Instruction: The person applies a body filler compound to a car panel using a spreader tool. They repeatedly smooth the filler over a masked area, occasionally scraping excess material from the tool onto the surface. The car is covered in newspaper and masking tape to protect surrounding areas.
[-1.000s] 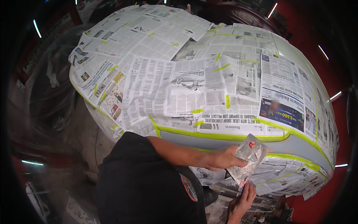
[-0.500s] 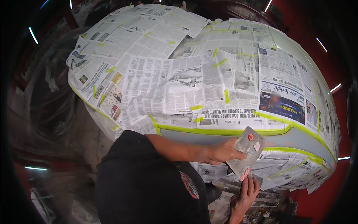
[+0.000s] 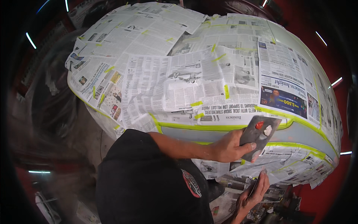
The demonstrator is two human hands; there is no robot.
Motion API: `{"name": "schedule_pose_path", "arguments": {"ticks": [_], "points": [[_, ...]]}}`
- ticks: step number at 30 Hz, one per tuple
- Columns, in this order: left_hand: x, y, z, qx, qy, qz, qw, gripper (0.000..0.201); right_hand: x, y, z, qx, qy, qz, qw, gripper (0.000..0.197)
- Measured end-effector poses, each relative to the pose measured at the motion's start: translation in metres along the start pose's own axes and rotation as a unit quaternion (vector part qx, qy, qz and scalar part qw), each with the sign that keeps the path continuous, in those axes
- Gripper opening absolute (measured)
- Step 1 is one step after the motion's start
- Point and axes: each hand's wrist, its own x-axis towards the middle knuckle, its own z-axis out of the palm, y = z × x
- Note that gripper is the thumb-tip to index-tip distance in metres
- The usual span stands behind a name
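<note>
My left hand (image 3: 232, 146) grips a flat grey mixing plate (image 3: 265, 131), its thumb on the upper face. On the plate sit a red dab (image 3: 259, 125) and a whitish dab (image 3: 267, 130), with pink putty smeared at the lower edge. Below it my right hand (image 3: 255, 192) is closed on a thin dark spreader (image 3: 256, 183), mostly hidden by the fingers. Pinkish matter shows near its fingertips, apart from the plate. Just beyond the plate runs a smooth grey car body panel (image 3: 313, 135), bordered by yellow masking tape (image 3: 223, 127).
Newspaper (image 3: 149, 82) taped down in overlapping sheets covers most of the car body, above and below the grey panel. My black-sleeved arm (image 3: 143, 164) fills the lower middle. Clear plastic sheeting (image 3: 59, 93) hangs at left. Scraps and clutter (image 3: 276, 209) lie on the floor at lower right.
The plate has moved right and slightly up, and tilted, showing its dabs more fully. My right hand has shifted right and drawn away from the plate's lower edge.
</note>
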Motion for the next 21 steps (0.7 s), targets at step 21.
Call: {"name": "schedule_pose_path", "arguments": {"ticks": [21], "points": [[-0.017,-0.017,0.003,-0.182,-0.098,-0.279,0.938,0.038,0.042,-0.019,-0.059,-0.101,-0.23,-0.062,0.966,0.071]]}}
